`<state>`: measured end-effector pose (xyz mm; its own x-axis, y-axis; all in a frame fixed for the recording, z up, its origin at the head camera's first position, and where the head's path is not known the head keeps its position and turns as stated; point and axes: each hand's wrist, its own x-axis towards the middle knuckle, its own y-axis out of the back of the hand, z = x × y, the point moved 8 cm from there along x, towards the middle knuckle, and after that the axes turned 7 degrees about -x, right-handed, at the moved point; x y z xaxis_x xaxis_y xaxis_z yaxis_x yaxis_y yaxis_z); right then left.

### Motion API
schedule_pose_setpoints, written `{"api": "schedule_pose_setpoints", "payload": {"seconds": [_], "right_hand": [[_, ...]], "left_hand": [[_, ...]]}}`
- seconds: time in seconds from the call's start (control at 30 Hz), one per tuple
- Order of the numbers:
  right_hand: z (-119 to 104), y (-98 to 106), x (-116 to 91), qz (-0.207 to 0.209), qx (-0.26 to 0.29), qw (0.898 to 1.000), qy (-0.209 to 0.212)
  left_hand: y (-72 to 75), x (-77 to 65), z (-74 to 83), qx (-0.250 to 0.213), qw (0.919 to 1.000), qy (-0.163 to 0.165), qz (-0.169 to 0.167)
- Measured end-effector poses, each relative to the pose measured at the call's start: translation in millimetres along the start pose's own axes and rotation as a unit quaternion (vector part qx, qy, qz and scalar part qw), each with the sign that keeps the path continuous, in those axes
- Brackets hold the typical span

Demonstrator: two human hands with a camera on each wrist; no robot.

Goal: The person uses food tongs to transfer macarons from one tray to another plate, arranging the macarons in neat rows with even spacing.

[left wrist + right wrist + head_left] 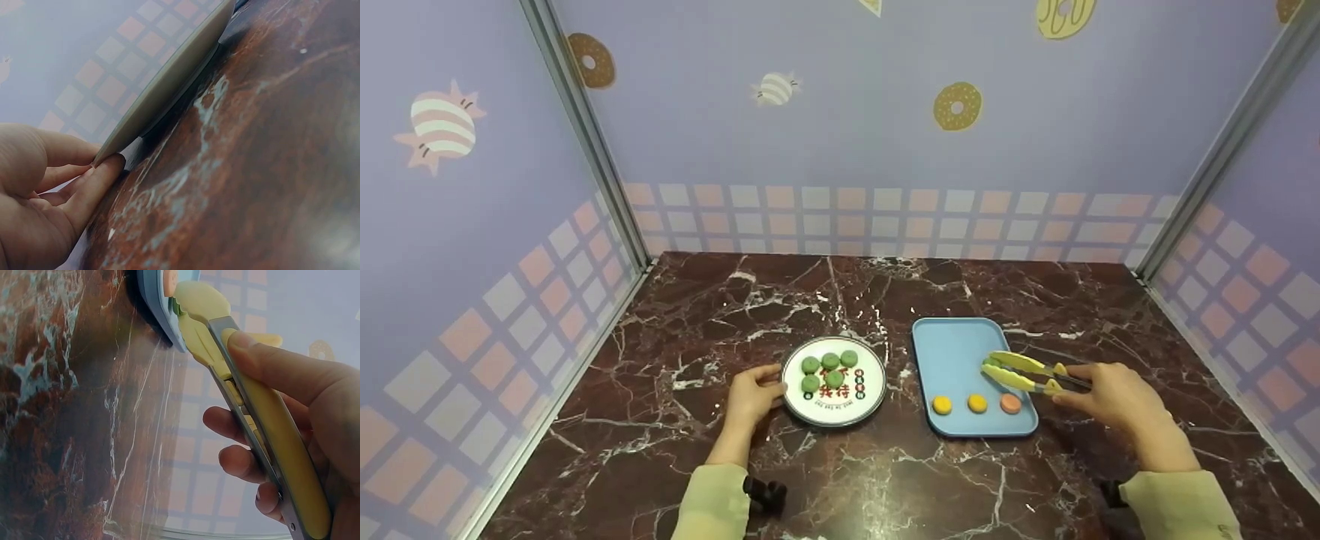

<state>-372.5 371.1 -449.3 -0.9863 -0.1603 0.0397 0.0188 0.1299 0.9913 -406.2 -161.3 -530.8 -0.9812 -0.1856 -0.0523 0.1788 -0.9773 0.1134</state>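
My left hand pinches the left rim of a round white plate with a dark edge and red lettering. In the left wrist view, the rim of the plate sits between thumb and fingers. Several small round green pieces lie on the plate. My right hand grips yellow-tipped tongs by their metal handles, thumb on one side, fingers on the other. Between the tong tips, over the blue tray, is a green piece, mostly hidden.
Along the tray's near end lie two yellow pieces and a pink one. Plate and tray stand side by side on a dark marbled table. Patterned wall panels enclose it at the back and sides.
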Motion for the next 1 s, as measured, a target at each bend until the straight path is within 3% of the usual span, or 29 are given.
{"api": "schedule_pose_setpoints", "payload": {"seconds": [0.47, 1.0], "right_hand": [[-13.9, 5.3, 0.1, 0.005, 0.016, 1.000, 0.003], [-59.8, 17.3, 12.0, 0.045, 0.036, 0.997, 0.057]], "left_hand": [[-0.5, 0.6, -1.5, -0.002, 1.0000, 0.002, 0.000], [-0.4, 1.4, -0.5, 0.000, 1.0000, -0.001, -0.001]]}}
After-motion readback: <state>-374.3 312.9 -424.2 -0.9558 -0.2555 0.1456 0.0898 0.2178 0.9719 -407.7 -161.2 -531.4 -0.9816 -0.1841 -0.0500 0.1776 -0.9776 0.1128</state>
